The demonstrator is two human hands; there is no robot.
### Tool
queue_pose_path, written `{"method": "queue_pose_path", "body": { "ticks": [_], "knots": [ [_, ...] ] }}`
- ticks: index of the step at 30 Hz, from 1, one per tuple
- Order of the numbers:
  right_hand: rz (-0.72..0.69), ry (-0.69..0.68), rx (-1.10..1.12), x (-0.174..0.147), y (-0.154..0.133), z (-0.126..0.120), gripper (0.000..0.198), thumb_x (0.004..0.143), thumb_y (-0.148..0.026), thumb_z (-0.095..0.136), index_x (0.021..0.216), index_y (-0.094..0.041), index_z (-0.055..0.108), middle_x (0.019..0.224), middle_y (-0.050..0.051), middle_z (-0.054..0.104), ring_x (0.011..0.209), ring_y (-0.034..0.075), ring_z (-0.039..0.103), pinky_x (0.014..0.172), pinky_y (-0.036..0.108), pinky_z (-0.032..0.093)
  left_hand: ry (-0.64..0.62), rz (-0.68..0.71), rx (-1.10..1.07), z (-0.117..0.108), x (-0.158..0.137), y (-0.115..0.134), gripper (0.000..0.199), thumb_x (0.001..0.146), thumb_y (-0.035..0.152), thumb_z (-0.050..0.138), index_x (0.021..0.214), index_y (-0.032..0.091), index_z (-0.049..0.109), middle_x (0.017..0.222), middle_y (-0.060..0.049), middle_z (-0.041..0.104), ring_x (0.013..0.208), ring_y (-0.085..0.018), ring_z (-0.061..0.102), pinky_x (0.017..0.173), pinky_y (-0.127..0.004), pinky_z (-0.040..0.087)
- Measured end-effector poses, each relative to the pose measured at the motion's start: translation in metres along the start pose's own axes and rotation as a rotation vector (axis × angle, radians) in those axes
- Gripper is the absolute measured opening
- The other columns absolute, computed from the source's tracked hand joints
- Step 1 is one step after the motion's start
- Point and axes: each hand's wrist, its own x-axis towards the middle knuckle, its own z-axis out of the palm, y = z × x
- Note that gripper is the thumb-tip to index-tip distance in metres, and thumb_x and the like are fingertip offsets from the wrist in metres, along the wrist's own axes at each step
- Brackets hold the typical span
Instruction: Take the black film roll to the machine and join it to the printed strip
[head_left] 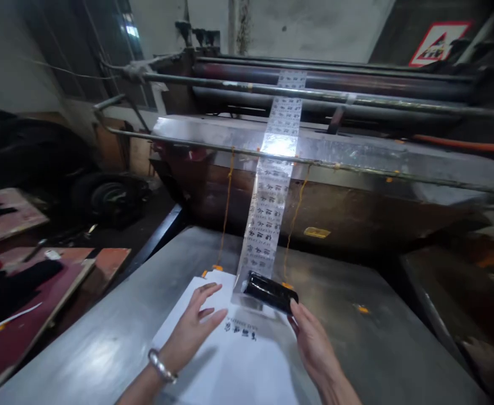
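My right hand (309,340) grips the near end of a glossy black oblong block (271,291). The block lies on the lower end of a clear film strip (267,208) with rows of dark printed characters. My left hand (196,320), wearing a silver bracelet, hovers with fingers apart and nothing in them. Below both hands lies a white sheet (230,371) with a small dark printed text; I cannot tell if it is cloth or paper. The film's bottom edge overlaps the sheet's upper part.
A metal plate (116,326) carries the sheet. Behind it stands a machine with long rollers (356,81) and a crossbar (204,145) in front. Orange strings (229,191) hang down to orange tape marks. To the left is a low bench (73,306) with dark cloth.
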Motion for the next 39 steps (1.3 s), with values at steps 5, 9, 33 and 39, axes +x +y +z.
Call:
{"method": "queue_pose_path", "body": {
  "ticks": [5,9,33,39],
  "knots": [
    [0.118,-0.216,0.034,-0.068,0.014,0.032,0.039,0.067,-0.05,0.081,0.096,-0.025,0.075,0.112,0.001,0.067,0.116,0.019,0.053,0.11,0.031,0.033,0.138,0.211,0.038,0.011,-0.09,0.015,0.037,0.084,0.038,0.064,0.121,0.034,0.058,0.134,-0.006,0.041,0.13,-0.025,0.038,0.109,-0.044,0.035],
    [0.34,-0.283,0.059,-0.122,0.033,0.058,0.046,0.059,-0.05,0.086,0.095,-0.023,0.075,0.119,0.002,0.065,0.125,0.022,0.047,0.105,0.031,0.04,0.361,0.182,-0.212,-0.001,-0.149,0.013,0.022,0.083,0.036,0.066,0.104,0.028,0.065,0.13,-0.006,0.04,0.126,-0.024,0.041,0.097,-0.035,0.046],
    [0.194,-1.275,-0.742,-0.358,0.133,0.106,0.052,0.079,-0.043,0.072,0.127,-0.028,0.058,0.132,0.004,0.054,0.124,0.024,0.05,0.109,0.036,0.039,1.158,-0.146,-0.782,-0.04,-0.468,-0.016,0.05,0.072,0.044,0.078,0.109,0.015,0.06,0.109,-0.009,0.066,0.102,-0.025,0.059,0.084,-0.034,0.049],
    [0.674,-1.177,-0.509,-0.392,0.152,0.095,0.052,0.083,-0.044,0.069,0.129,-0.022,0.057,0.115,0.01,0.061,0.094,0.021,0.061,0.074,0.028,0.053,1.002,-0.004,-0.948,-0.024,-0.521,-0.026,0.041,0.081,0.029,0.072,0.119,0.02,0.061,0.126,-0.008,0.061,0.118,-0.027,0.054,0.097,-0.036,0.046]
  ]
}}
